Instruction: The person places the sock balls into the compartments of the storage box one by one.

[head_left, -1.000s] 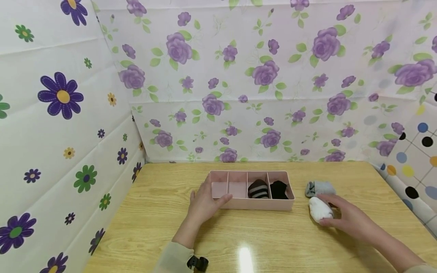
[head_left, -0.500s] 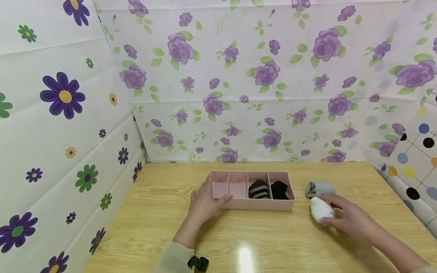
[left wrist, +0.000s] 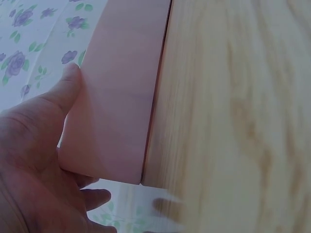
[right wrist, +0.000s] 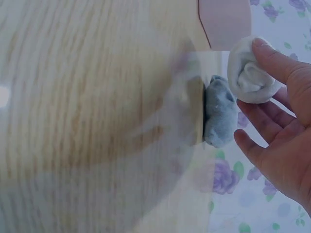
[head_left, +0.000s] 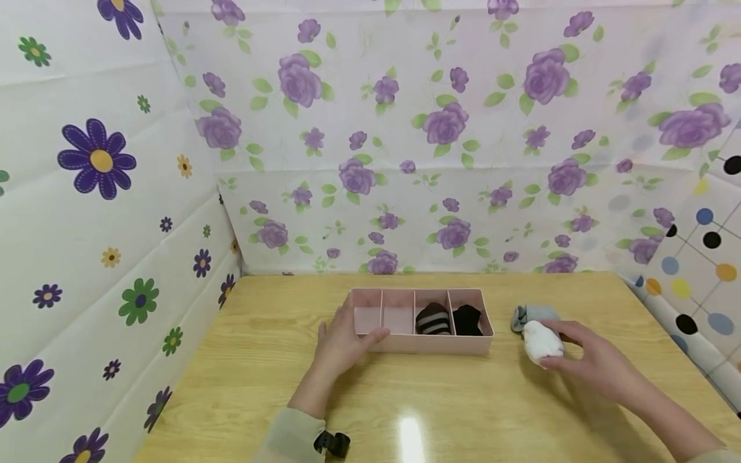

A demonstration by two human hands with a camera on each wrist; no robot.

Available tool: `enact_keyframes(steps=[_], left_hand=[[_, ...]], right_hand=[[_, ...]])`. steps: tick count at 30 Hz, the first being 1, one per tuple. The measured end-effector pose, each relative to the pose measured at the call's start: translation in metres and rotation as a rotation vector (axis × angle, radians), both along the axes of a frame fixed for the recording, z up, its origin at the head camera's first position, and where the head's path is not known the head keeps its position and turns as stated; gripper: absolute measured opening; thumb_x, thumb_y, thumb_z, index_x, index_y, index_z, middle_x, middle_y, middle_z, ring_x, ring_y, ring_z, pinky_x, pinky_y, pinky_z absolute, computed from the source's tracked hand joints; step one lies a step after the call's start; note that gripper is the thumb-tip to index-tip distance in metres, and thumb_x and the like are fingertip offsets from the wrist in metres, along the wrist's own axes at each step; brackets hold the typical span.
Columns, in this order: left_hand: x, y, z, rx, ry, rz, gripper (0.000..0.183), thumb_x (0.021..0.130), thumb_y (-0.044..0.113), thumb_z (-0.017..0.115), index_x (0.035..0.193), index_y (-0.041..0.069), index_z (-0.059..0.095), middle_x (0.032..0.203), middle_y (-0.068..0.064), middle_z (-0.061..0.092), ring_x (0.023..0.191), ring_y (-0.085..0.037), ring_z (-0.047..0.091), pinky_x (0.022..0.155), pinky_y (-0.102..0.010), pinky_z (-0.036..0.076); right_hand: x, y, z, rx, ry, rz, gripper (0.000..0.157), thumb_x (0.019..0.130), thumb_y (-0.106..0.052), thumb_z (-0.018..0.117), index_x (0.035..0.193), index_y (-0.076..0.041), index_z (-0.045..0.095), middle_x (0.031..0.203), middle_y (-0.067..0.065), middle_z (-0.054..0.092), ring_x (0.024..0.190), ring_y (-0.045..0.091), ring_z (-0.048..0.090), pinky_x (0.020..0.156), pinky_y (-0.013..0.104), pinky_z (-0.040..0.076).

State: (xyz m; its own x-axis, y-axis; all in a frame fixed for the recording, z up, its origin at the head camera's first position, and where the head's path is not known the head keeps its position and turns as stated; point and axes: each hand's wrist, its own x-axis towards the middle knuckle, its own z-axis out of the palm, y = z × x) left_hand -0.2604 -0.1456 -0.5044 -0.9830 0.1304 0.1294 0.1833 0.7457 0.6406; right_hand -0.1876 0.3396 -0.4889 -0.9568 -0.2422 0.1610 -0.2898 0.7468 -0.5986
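While the left hand rests at the left end of a pink box, its fingers spread along that end and its thumb laid apart on the near rim, the right hand pinches a white cloth bundle between thumb and fingers. The bundle is to the right of the box, raised off the wooden tabletop. Just beyond it on the far side lies a grey cloth bundle, rolled up and resting on the tabletop, partly overlapped by the white one in the head view.

The box has four compartments in a row from left to right. A striped brown and grey bundle sits in the third from the left, and a black bundle in the rightmost.

At the near edge, a light sleeve covers the left forearm, with a black strap beside it. A sheet with purple roses hangs on the far side, a daisy-patterned sheet on the left, and a dotted sheet on the right.
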Motion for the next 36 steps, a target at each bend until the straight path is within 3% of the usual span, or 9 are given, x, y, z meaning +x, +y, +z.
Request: enact_keyframes(steps=[7, 18, 31, 36], left_hand=[[0.003, 0.004, -0.002, 0.027, -0.019, -0.001, 0.115, 0.098, 0.06, 0.08, 0.178, 0.007, 0.016, 0.176, -0.018, 0.037, 0.16, -0.04, 0.038, 0.125, -0.082, 0.008], [0.007, 0.009, -0.001, 0.053, -0.027, 0.012, 0.117, 0.098, 0.062, 0.079, 0.177, 0.005, 0.014, 0.177, -0.02, 0.033, 0.161, -0.042, 0.034, 0.127, -0.079, 0.006], [0.005, 0.01, -0.001, 0.019, 0.002, -0.008, 0.123, 0.094, 0.066, 0.08, 0.177, 0.005, 0.013, 0.178, -0.019, 0.032, 0.163, -0.043, 0.031, 0.126, -0.08, 0.008], [0.005, 0.011, 0.002, -0.008, -0.005, -0.004, 0.122, 0.096, 0.066, 0.079, 0.177, 0.005, 0.013, 0.178, -0.019, 0.03, 0.163, -0.043, 0.03, 0.126, -0.079, 0.009]], right_hand=[[0.001, -0.001, 0.009, -0.006, -0.006, -0.016, 0.079, 0.098, -0.036, 0.087, 0.161, -0.002, 0.053, 0.15, 0.026, 0.059, 0.132, 0.054, 0.06, 0.098, 0.068, 0.056], [-0.015, -0.018, 0.028, -0.025, 0.027, -0.046, 0.08, 0.1, -0.039, 0.085, 0.161, 0.001, 0.052, 0.151, 0.028, 0.059, 0.135, 0.056, 0.058, 0.1, 0.071, 0.054], [-0.032, -0.05, 0.043, -0.105, 0.011, -0.058, 0.079, 0.103, -0.043, 0.081, 0.164, -0.004, 0.051, 0.153, 0.026, 0.056, 0.138, 0.056, 0.055, 0.087, 0.054, 0.065], [-0.037, -0.063, 0.046, -0.119, 0.014, -0.046, 0.079, 0.104, -0.045, 0.079, 0.165, -0.004, 0.05, 0.154, 0.026, 0.056, 0.139, 0.055, 0.055, 0.092, 0.059, 0.062]])
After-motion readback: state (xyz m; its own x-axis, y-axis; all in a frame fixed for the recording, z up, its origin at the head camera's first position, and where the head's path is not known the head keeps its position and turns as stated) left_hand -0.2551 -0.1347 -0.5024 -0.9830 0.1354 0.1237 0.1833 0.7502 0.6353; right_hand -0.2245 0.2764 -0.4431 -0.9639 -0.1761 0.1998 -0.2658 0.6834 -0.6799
